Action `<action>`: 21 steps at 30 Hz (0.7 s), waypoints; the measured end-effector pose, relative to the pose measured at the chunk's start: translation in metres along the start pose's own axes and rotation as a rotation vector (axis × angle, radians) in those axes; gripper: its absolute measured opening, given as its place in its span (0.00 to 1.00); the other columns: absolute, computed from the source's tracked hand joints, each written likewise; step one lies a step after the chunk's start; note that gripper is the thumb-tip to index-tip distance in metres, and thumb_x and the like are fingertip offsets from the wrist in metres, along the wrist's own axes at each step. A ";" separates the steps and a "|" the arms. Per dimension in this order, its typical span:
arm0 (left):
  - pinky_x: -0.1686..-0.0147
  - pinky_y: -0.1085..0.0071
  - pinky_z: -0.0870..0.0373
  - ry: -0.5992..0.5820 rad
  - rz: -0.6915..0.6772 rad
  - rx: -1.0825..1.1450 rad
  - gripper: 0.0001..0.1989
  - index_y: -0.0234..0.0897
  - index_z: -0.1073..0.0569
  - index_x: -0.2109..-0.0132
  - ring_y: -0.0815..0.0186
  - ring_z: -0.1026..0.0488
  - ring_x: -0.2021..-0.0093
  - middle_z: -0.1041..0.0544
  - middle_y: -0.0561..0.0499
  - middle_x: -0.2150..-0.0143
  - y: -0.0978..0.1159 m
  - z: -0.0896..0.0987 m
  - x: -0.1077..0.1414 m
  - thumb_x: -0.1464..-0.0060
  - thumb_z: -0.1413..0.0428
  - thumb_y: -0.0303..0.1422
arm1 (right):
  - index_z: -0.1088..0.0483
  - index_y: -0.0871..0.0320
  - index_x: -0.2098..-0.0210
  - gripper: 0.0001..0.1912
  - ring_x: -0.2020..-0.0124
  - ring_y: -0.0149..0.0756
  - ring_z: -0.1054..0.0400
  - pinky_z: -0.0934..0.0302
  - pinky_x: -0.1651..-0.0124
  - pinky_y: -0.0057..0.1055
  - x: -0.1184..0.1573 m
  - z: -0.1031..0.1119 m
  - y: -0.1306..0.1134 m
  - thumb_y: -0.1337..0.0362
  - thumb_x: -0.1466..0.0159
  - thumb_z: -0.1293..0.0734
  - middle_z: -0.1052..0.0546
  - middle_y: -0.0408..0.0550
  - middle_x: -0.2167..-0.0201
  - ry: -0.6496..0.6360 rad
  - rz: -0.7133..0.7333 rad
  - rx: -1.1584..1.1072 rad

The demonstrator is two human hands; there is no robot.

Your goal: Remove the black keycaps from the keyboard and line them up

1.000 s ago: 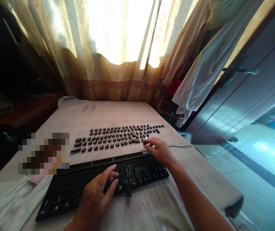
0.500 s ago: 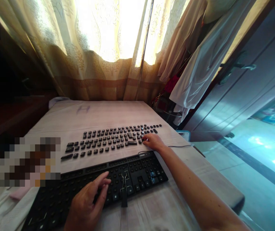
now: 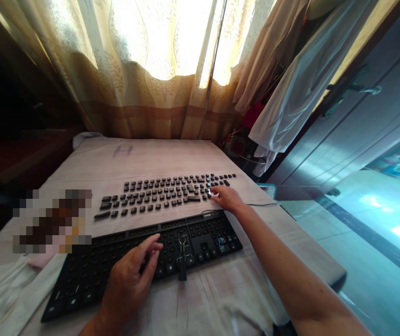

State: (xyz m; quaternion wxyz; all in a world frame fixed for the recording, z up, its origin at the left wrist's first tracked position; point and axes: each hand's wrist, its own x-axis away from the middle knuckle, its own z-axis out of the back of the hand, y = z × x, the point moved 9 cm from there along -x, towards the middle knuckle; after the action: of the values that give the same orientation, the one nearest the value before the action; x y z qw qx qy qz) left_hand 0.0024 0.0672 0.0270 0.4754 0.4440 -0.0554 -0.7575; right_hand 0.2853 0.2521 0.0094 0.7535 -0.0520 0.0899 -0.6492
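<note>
A black keyboard (image 3: 203, 235) lies at a slant on the cloth-covered table, stripped of most of its keycaps. Behind it, loose black keycaps (image 3: 166, 204) are laid out in rows. My right hand (image 3: 228, 198) reaches to the right end of these rows, with thumb and fingertips pinched at a small keycap that they mostly cover. Over the middle of the keyboard hovers my left hand (image 3: 131, 275), loosely curled, thumb and fingers apart, nothing visible in it. A keycap puller (image 3: 182, 270) with a black handle and wire prongs rests across the keyboard's front edge, right of my left hand.
A thin cable (image 3: 261, 204) runs right from the keyboard to the table edge. A blurred-out patch (image 3: 52, 221) and pale cloth (image 3: 7, 294) lie at the left. Curtains (image 3: 140, 116), hanging clothes (image 3: 280, 112) and a door (image 3: 340, 135) stand beyond the table.
The view has shifted slightly, so the keyboard sits a little higher in it. My right hand has moved slightly among the right-end keycaps. My left hand stays over the keyboard.
</note>
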 end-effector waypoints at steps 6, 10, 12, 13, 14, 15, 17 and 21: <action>0.61 0.74 0.22 -0.004 0.037 0.018 0.14 0.43 0.29 0.46 0.68 0.19 0.65 0.16 0.53 0.61 0.000 0.002 -0.001 0.38 0.48 0.34 | 0.23 0.53 0.58 0.10 0.59 0.37 0.26 0.36 0.54 0.31 0.047 0.013 -0.043 0.64 0.33 0.36 0.20 0.48 0.58 0.075 0.132 -0.070; 0.59 0.72 0.22 -0.028 0.069 0.016 0.14 0.41 0.28 0.46 0.67 0.19 0.64 0.16 0.52 0.61 -0.004 0.002 -0.001 0.37 0.49 0.35 | 0.24 0.56 0.57 0.12 0.58 0.38 0.26 0.33 0.53 0.33 0.102 0.013 -0.101 0.70 0.35 0.38 0.20 0.50 0.59 0.151 0.483 -0.231; 0.58 0.71 0.23 -0.037 0.092 0.012 0.14 0.41 0.28 0.46 0.66 0.19 0.63 0.16 0.51 0.60 -0.007 0.001 -0.001 0.37 0.49 0.35 | 0.26 0.57 0.52 0.18 0.54 0.39 0.27 0.33 0.50 0.35 0.130 0.010 -0.122 0.74 0.39 0.38 0.21 0.52 0.54 0.171 0.607 -0.265; 0.58 0.71 0.23 -0.038 0.099 0.011 0.14 0.41 0.28 0.46 0.66 0.19 0.62 0.16 0.51 0.60 -0.008 0.001 -0.001 0.37 0.49 0.36 | 0.27 0.58 0.49 0.22 0.51 0.40 0.28 0.34 0.48 0.36 0.142 0.008 -0.130 0.75 0.41 0.38 0.22 0.53 0.52 0.168 0.652 -0.272; 0.58 0.71 0.23 -0.040 0.102 0.010 0.14 0.41 0.28 0.46 0.65 0.19 0.62 0.16 0.51 0.60 -0.009 0.001 -0.001 0.37 0.49 0.36 | 0.28 0.58 0.47 0.25 0.48 0.42 0.30 0.35 0.45 0.38 0.153 0.005 -0.138 0.76 0.43 0.38 0.24 0.54 0.48 0.159 0.686 -0.264; 0.58 0.71 0.23 -0.041 0.097 0.009 0.14 0.41 0.28 0.46 0.65 0.19 0.62 0.16 0.52 0.61 -0.009 0.001 -0.001 0.37 0.50 0.36 | 0.30 0.58 0.44 0.28 0.45 0.43 0.32 0.37 0.43 0.40 0.162 0.001 -0.143 0.76 0.44 0.38 0.26 0.55 0.45 0.148 0.700 -0.243; 0.59 0.71 0.23 -0.041 0.076 0.011 0.14 0.41 0.28 0.47 0.65 0.19 0.63 0.16 0.52 0.61 -0.008 0.000 -0.001 0.37 0.50 0.36 | 0.33 0.57 0.41 0.32 0.40 0.45 0.37 0.40 0.40 0.44 0.174 -0.006 -0.149 0.76 0.45 0.37 0.30 0.56 0.40 0.140 0.703 -0.190; 0.60 0.72 0.23 -0.041 0.033 -0.010 0.14 0.41 0.28 0.47 0.65 0.19 0.63 0.16 0.53 0.61 -0.006 -0.002 0.000 0.37 0.50 0.36 | 0.32 0.55 0.41 0.29 0.38 0.48 0.39 0.41 0.40 0.47 0.185 -0.015 -0.152 0.74 0.43 0.35 0.31 0.57 0.39 0.222 0.683 -0.123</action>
State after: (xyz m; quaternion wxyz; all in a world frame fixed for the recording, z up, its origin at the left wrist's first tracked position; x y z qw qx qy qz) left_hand -0.0001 0.0711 0.0232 0.4887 0.4252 -0.0687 -0.7587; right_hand 0.1612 0.0470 0.0121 0.9080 0.0064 0.2223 -0.3551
